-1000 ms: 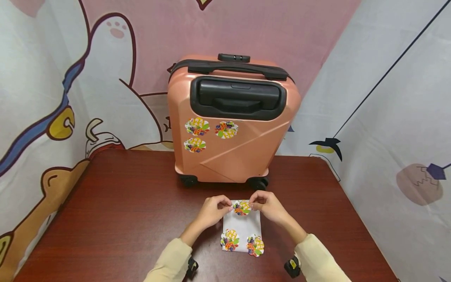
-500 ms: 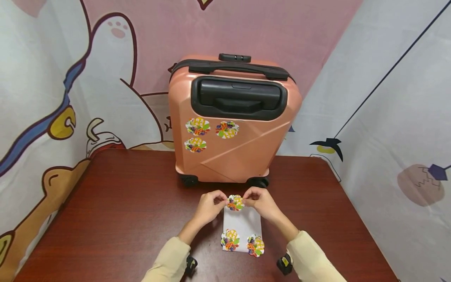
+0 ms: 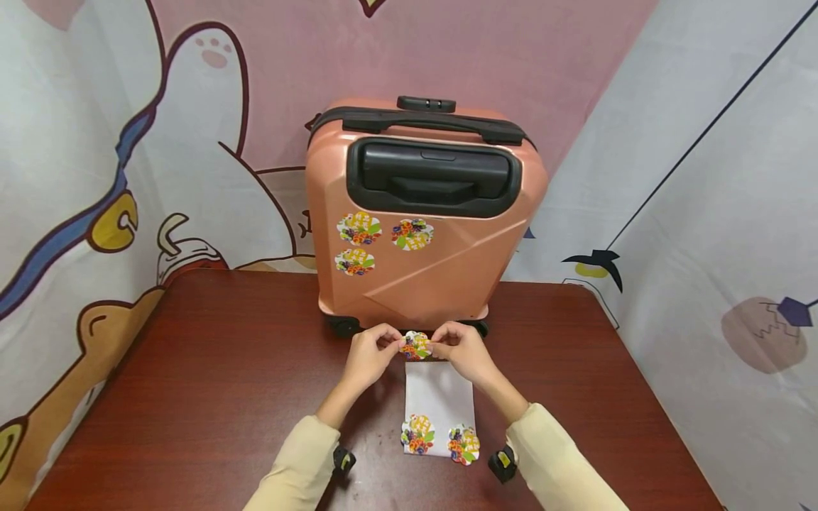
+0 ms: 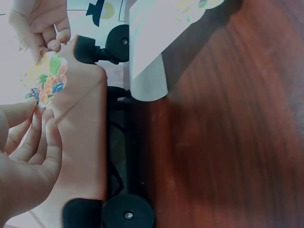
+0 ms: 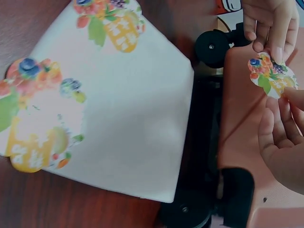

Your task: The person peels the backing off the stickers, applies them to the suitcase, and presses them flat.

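Observation:
Between both hands is a fruit-patterned sticker (image 3: 415,345), held up in front of the suitcase's lower edge. My left hand (image 3: 371,357) pinches its left edge between thumb and fingertips. The opposite edge is pinched by my right hand (image 3: 466,353). Both wrist views show the sticker (image 4: 47,78) with thumb and fingers on each side. Below lies a white sheet (image 3: 439,397) bearing two similar stickers, one at its lower left corner (image 3: 418,434) and one at its lower right (image 3: 463,444). Three matching stickers (image 3: 359,228) are on the upper left of the orange suitcase (image 3: 434,277).
The suitcase stands upright at the back of the brown table (image 3: 224,397), its black wheels (image 3: 345,326) on the tabletop. Behind it hangs a cartoon-printed cloth (image 3: 268,85), which also covers both sides. A black wrist device (image 3: 503,463) is on the right forearm.
Both hands have lifted the sticker off the top of the white sheet and carried it forward and slightly left, toward the suitcase. The sheet and its two lower stickers have stayed in place.

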